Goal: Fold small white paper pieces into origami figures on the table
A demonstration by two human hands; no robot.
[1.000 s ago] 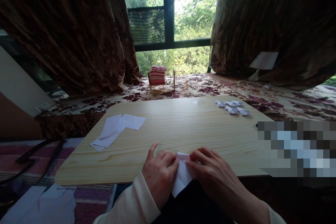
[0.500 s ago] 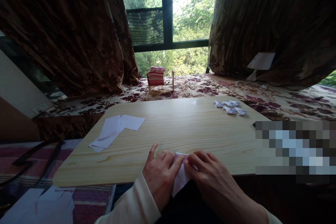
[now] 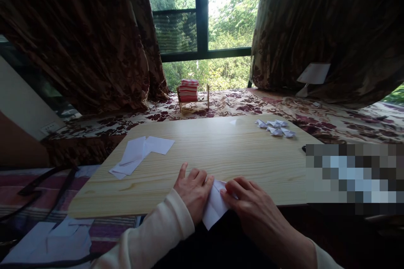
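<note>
A white sheet of paper (image 3: 216, 207), partly folded, lies at the table's near edge with its lower corner sticking out over it. My left hand (image 3: 195, 191) presses on the paper's left side, thumb along its edge and index finger raised off to the left. On the other side, my right hand (image 3: 248, 199) pinches the paper's right edge, its fingers curled and thumb on top. Part of the sheet is hidden under both hands. Several small folded paper pieces (image 3: 276, 128) sit together at the table's far right.
Loose white paper pieces (image 3: 134, 155) lie on the left of the wooden table (image 3: 195, 143). More sheets (image 3: 47, 243) rest on the striped cloth at lower left. Beyond the table are a small rack with striped cloths (image 3: 188, 91) and a lamp (image 3: 314, 73).
My left hand has shifted slightly up and left, and my thumbs are farther apart. More of the paper's face shows between the hands. The view has moved slightly.
</note>
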